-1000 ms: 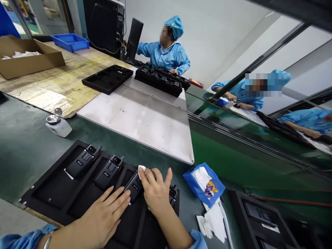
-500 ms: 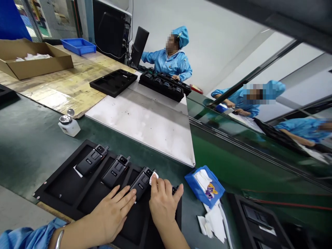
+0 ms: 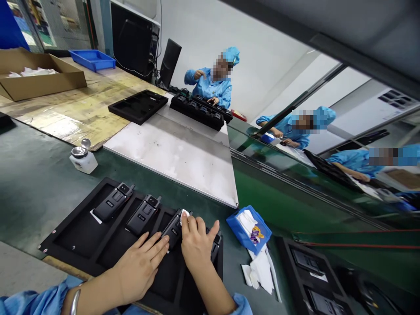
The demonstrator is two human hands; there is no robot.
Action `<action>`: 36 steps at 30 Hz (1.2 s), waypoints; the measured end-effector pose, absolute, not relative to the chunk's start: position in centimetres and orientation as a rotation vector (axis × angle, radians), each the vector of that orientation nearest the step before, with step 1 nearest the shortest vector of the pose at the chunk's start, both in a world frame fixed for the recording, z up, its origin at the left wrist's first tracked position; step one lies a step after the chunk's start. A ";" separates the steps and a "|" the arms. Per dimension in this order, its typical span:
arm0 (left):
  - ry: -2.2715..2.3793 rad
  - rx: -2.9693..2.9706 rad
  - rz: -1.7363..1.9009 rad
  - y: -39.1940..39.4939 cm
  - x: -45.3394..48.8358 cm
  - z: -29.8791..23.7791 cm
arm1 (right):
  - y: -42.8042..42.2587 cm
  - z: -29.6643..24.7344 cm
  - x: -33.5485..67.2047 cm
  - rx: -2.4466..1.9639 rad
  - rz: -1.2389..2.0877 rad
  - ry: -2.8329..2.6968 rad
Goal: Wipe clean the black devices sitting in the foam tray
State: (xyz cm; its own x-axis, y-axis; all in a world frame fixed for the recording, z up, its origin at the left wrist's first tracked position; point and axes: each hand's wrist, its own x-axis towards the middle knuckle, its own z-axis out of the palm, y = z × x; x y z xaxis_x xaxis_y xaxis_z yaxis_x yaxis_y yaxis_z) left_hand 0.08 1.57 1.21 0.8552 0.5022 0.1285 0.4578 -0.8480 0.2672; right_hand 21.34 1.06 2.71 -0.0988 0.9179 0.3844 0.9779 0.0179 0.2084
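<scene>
A black foam tray (image 3: 82, 245) lies before me, holding several black two-way radios face down. My left hand (image 3: 141, 264) rests flat, fingers stretched out, with its fingertips at the lower end of the third radio (image 3: 172, 232). My right hand (image 3: 197, 245) presses a small white wipe (image 3: 184, 213) on that radio's upper end, by the antenna. Its thumb sticks out to the right, above a fourth radio (image 3: 216, 240) that it partly covers. To the left lie the second radio (image 3: 143, 215) and the first radio (image 3: 113, 202), which has white paper under it.
A white pump bottle (image 3: 83, 162), lid raised, stands behind the tray. On the right are a blue bin (image 3: 233, 227) with wipes, loose white paper (image 3: 262, 271) and another black tray (image 3: 288, 258). Beyond the white board (image 3: 183, 153), co-workers in blue sit at work.
My right hand has shifted the wipe from the radio's right edge onto its upper end. My left hand stays on the radio. The far co-worker's hand has come away from the monitor.
</scene>
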 end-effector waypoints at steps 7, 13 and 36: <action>0.726 2.810 0.302 1.5 -0.1 0.9 | -1.0 3.1 22.9 -2.113 -0.709 -2.036; 0.755 2.783 0.311 1.6 -0.2 0.6 | 1.5 3.7 22.2 -1.884 -0.639 -2.114; 0.373 2.750 0.271 -1.9 7.3 0.4 | -5.3 2.5 28.7 -2.000 -0.762 -1.836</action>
